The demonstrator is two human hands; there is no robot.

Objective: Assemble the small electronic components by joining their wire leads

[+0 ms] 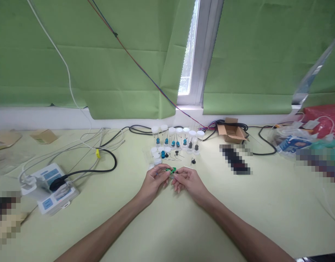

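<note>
Close together over the middle of the table, my left hand point(155, 179) and my right hand point(188, 181) meet with bent, pinching fingers. Between the fingertips is a small shiny green part point(171, 170), gripped by my left hand. My right fingers pinch at its right side, where a small dark piece and thin metal show; what they hold is partly hidden. Just beyond are a blue part point(163, 154), black round pieces point(194, 161), thin bent wire-like rods point(172, 158) and loose white caps point(156, 155). Several clear capped tubes point(173, 136) stand behind, holding blue or dark parts.
At left lies a white power strip point(51, 187) with plugs and tangled cables point(112, 160). An open cardboard box point(231, 131) stands at the back right. Farther right are plastic bags with a blue box point(291, 145). Green blinds point(129, 65) hang behind the table.
</note>
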